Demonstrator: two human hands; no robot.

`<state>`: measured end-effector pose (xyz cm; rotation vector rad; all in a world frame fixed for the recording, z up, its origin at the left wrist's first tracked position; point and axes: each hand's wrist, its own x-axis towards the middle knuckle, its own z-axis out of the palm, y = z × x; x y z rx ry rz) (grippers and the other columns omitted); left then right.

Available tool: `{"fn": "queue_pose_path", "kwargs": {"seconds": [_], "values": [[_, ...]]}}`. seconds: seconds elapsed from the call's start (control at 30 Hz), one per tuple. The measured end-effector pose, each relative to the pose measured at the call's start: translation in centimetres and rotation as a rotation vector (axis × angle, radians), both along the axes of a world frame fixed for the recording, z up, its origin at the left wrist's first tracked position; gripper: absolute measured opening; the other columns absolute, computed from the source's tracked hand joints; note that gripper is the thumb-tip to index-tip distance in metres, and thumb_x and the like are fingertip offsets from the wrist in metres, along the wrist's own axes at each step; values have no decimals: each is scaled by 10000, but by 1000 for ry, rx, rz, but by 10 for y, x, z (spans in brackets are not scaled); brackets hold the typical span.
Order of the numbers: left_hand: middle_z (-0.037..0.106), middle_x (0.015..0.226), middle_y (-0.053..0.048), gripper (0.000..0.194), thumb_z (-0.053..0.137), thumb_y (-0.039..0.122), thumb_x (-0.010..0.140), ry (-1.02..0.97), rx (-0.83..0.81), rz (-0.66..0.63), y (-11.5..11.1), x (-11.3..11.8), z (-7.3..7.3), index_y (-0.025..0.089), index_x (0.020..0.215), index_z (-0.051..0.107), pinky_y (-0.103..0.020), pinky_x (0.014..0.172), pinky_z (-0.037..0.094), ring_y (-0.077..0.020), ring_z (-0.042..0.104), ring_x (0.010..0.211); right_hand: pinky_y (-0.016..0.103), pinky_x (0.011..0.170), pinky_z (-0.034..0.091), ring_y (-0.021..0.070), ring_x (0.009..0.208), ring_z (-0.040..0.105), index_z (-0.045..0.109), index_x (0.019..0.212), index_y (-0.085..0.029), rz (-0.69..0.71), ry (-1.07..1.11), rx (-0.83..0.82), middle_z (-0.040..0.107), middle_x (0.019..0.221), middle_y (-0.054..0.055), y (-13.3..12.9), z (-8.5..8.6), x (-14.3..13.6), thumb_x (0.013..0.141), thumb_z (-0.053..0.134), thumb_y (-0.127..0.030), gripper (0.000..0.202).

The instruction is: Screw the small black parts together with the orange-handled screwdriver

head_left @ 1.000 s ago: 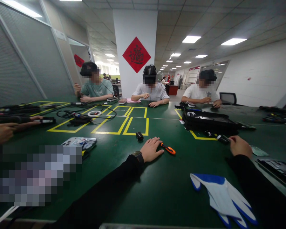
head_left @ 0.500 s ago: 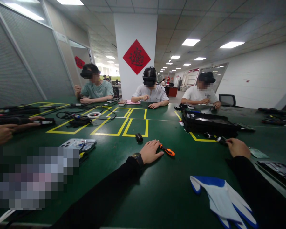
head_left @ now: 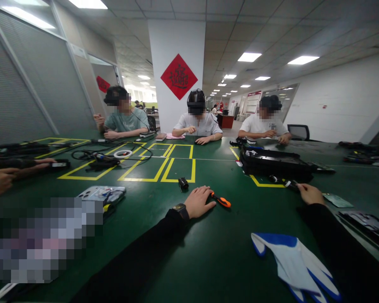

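Observation:
My left hand (head_left: 199,202) lies flat on the green table, fingers stretched out, with a watch at the wrist. Beside its fingertips is an orange-and-black screwdriver (head_left: 221,200), whose far end the hand partly hides. A small black part (head_left: 183,184) sits just beyond the fingers. Over on the right, my right hand (head_left: 310,194) has its thumb and fingers closed on the end of a small black-and-white part (head_left: 291,185), too small to name. Another such piece (head_left: 274,179) is to its left, in front of a long black plastic housing (head_left: 271,162); I cannot tell whether the pieces are joined.
A white-and-blue work glove (head_left: 292,256) lies near the front. Clear plastic packs (head_left: 102,193) and black cables (head_left: 102,160) occupy the left, where another person's hands (head_left: 1,181) hold something dark. Three people sit opposite. Yellow tape (head_left: 177,182) marks rectangles. An open flat device (head_left: 368,227) rests far right.
The view has shifted slightly. My right hand has moved a little to the left, still gripping the black-and-white part. My left hand stays in place on the table.

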<state>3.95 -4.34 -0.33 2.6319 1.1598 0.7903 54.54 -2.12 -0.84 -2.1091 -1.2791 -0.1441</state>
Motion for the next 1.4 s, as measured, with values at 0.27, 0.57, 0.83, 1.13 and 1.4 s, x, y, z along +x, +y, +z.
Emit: {"fn": "queue_pose_path", "kwargs": {"seconds": [0.27, 0.57, 0.83, 1.13, 1.4], "values": [[432, 1236, -78, 448, 387, 492, 779, 22, 11, 5, -1, -2, 1, 220, 1129, 450, -412, 980, 247, -232, 352, 1172, 357, 644, 370, 242, 734, 519, 577, 875, -155, -89, 52, 204, 588, 848, 143, -9, 8, -20, 716, 442, -421, 339], [479, 1170, -59, 386, 361, 453, 809, -56, 137, 38, -2, -5, 15, 219, 1096, 471, -362, 966, 257, -200, 378, 1130, 261, 711, 413, 164, 784, 564, 562, 920, -162, 603, 79, 194, 619, 844, 68, -30, 105, -174, 793, 396, -423, 334], [548, 1008, -152, 451, 206, 409, 855, -179, -40, 925, 53, -74, 17, 137, 982, 544, -398, 787, 353, -263, 482, 947, 277, 654, 400, 207, 760, 577, 509, 986, -149, 844, -428, -361, 594, 882, 109, -45, 57, -329, 754, 487, -414, 354], [546, 1094, -75, 293, 346, 277, 806, -79, -112, 836, 67, -87, -3, 233, 950, 597, -433, 840, 320, -285, 432, 1028, 207, 600, 384, 135, 657, 577, 543, 751, -114, 754, -216, -367, 601, 701, 82, 29, 52, -403, 874, 239, -351, 405], [598, 952, -131, 308, 372, 123, 718, -185, -111, 763, 75, -90, -8, 119, 887, 630, -325, 869, 350, -228, 506, 970, 289, 711, 419, 206, 889, 510, 500, 948, -128, 760, -282, -94, 483, 997, 120, 25, 29, -474, 646, 573, -426, 431]]}}
